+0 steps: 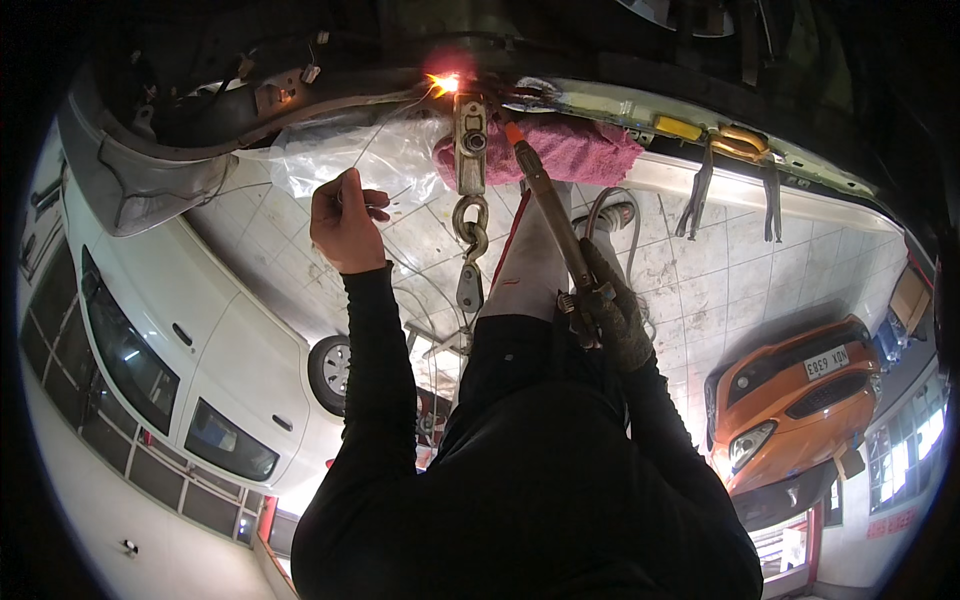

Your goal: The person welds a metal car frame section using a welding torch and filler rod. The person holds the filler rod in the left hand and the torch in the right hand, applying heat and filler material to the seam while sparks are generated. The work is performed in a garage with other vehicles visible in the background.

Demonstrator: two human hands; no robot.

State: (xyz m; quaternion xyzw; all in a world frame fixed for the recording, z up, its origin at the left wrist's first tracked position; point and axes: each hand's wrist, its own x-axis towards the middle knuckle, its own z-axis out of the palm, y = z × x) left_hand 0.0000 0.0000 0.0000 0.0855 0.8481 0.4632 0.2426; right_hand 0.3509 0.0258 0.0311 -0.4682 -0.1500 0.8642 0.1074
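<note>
Torch (548,200), upper centre of head view, points toward a glowing spot (443,84). Gloved right hand (618,315): grip wrapped round torch; left hand (346,222) pinches thin rod (384,130). Heating seems underway, unfinished; clamp (471,165) attached; remaining work can't be told.

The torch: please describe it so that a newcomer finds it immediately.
Along the car body's edge is a pink cloth. From there, the torch slants down to the right hand. Unlike the nearby chain, it's straight, orange near its top.
</note>
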